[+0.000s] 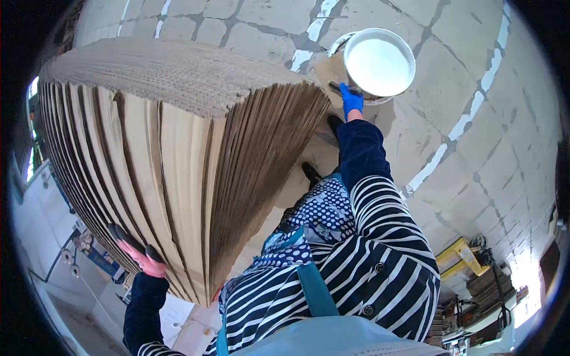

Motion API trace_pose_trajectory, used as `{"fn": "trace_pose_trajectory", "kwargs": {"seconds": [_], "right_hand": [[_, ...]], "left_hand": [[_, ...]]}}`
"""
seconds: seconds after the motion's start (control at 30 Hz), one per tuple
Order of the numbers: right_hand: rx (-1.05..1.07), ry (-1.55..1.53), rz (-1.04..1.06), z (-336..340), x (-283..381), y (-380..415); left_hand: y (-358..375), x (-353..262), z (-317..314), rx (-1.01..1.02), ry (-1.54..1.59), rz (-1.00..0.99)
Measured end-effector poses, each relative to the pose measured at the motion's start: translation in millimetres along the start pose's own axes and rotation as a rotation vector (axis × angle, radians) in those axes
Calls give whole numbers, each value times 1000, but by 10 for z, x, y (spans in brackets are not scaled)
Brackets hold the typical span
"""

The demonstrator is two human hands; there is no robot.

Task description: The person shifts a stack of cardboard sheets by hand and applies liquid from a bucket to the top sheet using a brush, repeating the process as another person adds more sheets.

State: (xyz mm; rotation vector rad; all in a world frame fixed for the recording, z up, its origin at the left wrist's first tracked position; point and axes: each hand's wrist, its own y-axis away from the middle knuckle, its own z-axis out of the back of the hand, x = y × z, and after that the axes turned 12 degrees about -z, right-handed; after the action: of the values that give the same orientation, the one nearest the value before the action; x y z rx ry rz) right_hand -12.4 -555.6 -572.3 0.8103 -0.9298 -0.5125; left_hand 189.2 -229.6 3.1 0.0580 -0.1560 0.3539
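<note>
I see a thick stack of corrugated cardboard sheets (178, 172) filling the left half of the frame, from upper left down to lower centre. The sheets are flat, tan and matte, standing on edge and packed face to face, so their long edges run as ribbed lines from the top of the frame down toward the bottom. The end face at upper left shows the fine fluted texture of the cut edges, greyish-brown and rough. The stack fans a little wider at the top and narrows toward the bottom.

My left hand (139, 252), in a pink glove with black fingertips, is at lower left, pressed against the outer face of the stack; the fingers are laid out fairly flat and spread along the sheet rather than curled round it.

My right hand (351, 101), in a blue glove, is at upper centre, right at the far corner of the stack and just under a round bucket (379, 62). The fingers look closed on a dark handle or brush end at the bucket's rim, though the grip itself is too small for me to tell how tight it is. The bucket is smooth-walled, circular, and holds a flat white liquid.

The two hands are well apart, one on each side of the stack.

The floor (475, 148) is grey concrete slabs with cracked joints and white painted lines. A yellow frame (460, 255) sits at lower right.
</note>
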Motion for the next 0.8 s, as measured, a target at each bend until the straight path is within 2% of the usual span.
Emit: {"fn": "trace_pose_trajectory", "kwargs": {"seconds": [0.07,0.1,0.17,0.2,0.27,0.3,0.33,0.4,0.43,0.5,0.53,0.57,0.6,0.63,0.67,0.7,0.8], "right_hand": [[24,-370,66,29,-119,102],[21,-368,58,40,-251,133],[11,-541,-32,92,-448,244],[35,-1097,-346,77,-544,382],[184,-996,-145,188,-1012,614],[199,-1201,-472,368,-857,855],[197,-1166,-492,469,-794,1009],[234,-904,-423,687,-760,1190],[229,-905,-418,808,-678,1163],[644,-1129,-391,1142,-251,1220],[506,-1079,-294,1285,123,1292],[477,-1103,-136,1406,454,1280],[309,-854,252,1477,662,1273],[166,-732,410,1578,939,1249],[163,-742,385,1661,1091,1163],[-16,-545,543,1637,1136,986],[-250,-281,824,1532,1249,742]], "left_hand": [[30,14,-7,6,1,-5],[205,135,-25,56,-56,54],[364,249,-61,54,-44,46],[379,260,-65,48,-36,43],[452,304,-65,61,-55,46],[456,308,-67,58,-57,58],[461,320,-71,52,-60,69],[530,376,-87,48,-55,74],[520,371,-87,46,-56,75],[494,351,-94,28,-40,72],[488,338,-86,26,-38,71],[478,330,-76,41,-43,65],[466,323,-68,54,-49,59],[458,315,-65,48,-48,58],[452,307,-62,43,-57,24],[433,287,-45,39,-67,-10],[174,72,19,17,-43,-26]]}}
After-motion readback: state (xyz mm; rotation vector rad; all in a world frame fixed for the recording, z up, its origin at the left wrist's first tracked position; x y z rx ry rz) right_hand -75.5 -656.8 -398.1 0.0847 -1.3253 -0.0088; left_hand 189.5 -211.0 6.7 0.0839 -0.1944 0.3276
